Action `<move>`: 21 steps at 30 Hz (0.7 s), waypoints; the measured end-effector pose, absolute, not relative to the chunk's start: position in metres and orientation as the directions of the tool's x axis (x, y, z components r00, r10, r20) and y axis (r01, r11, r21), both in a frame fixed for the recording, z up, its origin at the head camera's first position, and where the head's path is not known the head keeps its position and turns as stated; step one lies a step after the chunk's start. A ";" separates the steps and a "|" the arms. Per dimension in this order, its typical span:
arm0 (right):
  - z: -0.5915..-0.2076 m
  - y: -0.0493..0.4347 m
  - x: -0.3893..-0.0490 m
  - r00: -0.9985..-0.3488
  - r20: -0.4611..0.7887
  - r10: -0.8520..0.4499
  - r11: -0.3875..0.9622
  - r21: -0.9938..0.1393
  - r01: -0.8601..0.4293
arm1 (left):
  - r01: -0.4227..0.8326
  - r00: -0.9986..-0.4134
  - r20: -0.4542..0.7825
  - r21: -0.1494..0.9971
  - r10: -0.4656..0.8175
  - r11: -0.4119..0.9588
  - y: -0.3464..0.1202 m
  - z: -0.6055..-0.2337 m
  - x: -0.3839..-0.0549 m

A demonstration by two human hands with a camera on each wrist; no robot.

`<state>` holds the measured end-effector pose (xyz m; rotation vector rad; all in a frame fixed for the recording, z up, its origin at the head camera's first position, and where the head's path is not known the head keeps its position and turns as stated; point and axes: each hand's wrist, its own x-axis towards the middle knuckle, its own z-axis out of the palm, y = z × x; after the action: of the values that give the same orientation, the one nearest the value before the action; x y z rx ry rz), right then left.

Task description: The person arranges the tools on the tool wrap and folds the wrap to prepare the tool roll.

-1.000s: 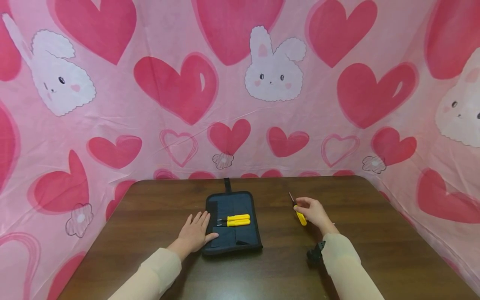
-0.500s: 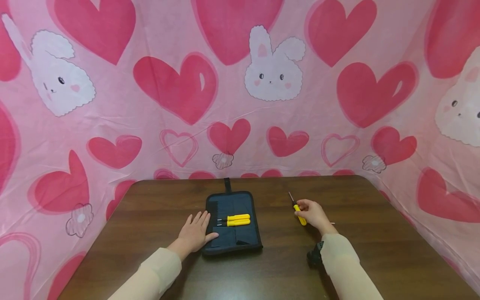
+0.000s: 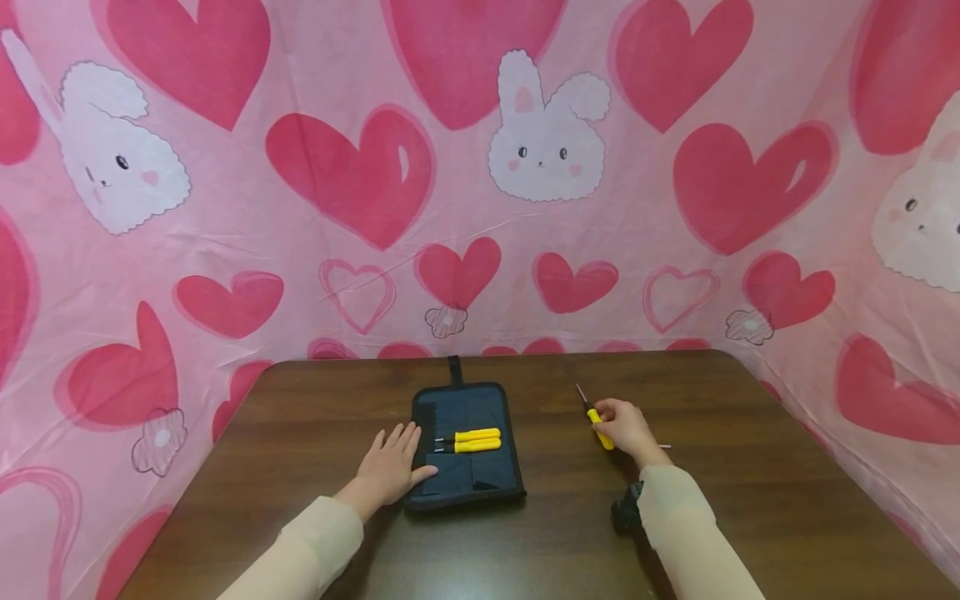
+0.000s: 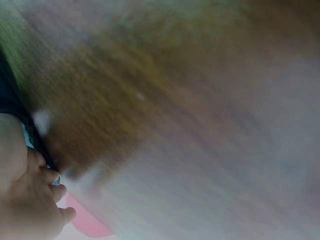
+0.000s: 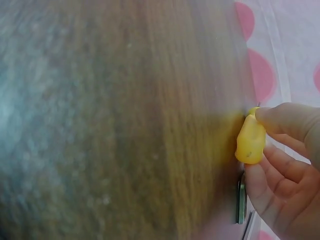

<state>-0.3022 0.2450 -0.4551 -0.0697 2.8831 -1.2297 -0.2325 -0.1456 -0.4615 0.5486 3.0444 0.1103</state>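
Since the earliest frame, the right hand (image 3: 628,429) has shifted its hold a little, so more of the yellow handle of its screwdriver (image 3: 599,428) shows, and more of a thin metal rod (image 3: 664,447) is visible beside the wrist; the right sleeve (image 3: 686,508) has edged leftward. The left hand, the case and its contents stay where they were.

Nearest, a pale left sleeve (image 3: 318,533) and the right one reach over the brown surface (image 3: 540,542), with a black device (image 3: 626,508) at the right wrist. The left hand (image 3: 388,467) lies flat, fingers straight and thumb apart, over the left edge of an open dark case (image 3: 487,406). Two yellow-handled tools (image 3: 478,446) lie side by side across the case.

Well to its right, the right hand pinches the screwdriver between thumb and fingers, its shaft pointing away; whether it touches the surface cannot be told. A black strap (image 3: 454,370) extends from the case's far edge. Beyond hangs pink cloth (image 3: 465,217) printed with hearts and rabbits.
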 end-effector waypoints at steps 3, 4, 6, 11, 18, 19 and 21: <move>-0.456 0.244 -0.302 -0.999 0.019 -0.037 0.690 -0.723 -0.039 | 0.349 -0.935 -0.033 0.081 0.352 0.934 -0.146 -0.461 -0.232; -0.456 0.244 -0.302 -0.999 0.016 -0.031 0.685 -0.728 -0.033 | 0.350 -0.935 -0.033 0.082 0.353 0.933 -0.146 -0.462 -0.232; -0.456 0.245 -0.303 -1.000 0.006 -0.023 0.676 -0.737 -0.020 | 0.351 -0.935 -0.028 0.088 0.354 0.932 -0.146 -0.463 -0.232; -0.456 0.246 -0.302 -1.000 -0.017 0.003 0.663 -0.748 0.015 | 0.362 -0.931 -0.018 0.078 0.364 0.929 -0.148 -0.466 -0.233; -0.453 0.247 -0.303 -1.000 0.019 0.008 0.636 -0.771 -0.010 | 0.350 -0.935 -0.035 0.087 0.354 0.933 -0.146 -0.464 -0.233; -0.453 0.247 -0.303 -1.000 0.019 0.006 0.630 -0.776 -0.011 | 0.350 -0.935 -0.042 0.074 0.353 0.934 -0.146 -0.463 -0.233; -0.451 0.247 -0.302 -1.000 0.009 0.002 0.612 -0.791 -0.006 | 0.349 -0.935 -0.046 0.070 0.352 0.935 -0.146 -0.463 -0.233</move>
<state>-0.3025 0.2472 -0.4513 -0.0031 2.8286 -1.3869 -0.2332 -0.1458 -0.4633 0.5499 3.0333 0.0938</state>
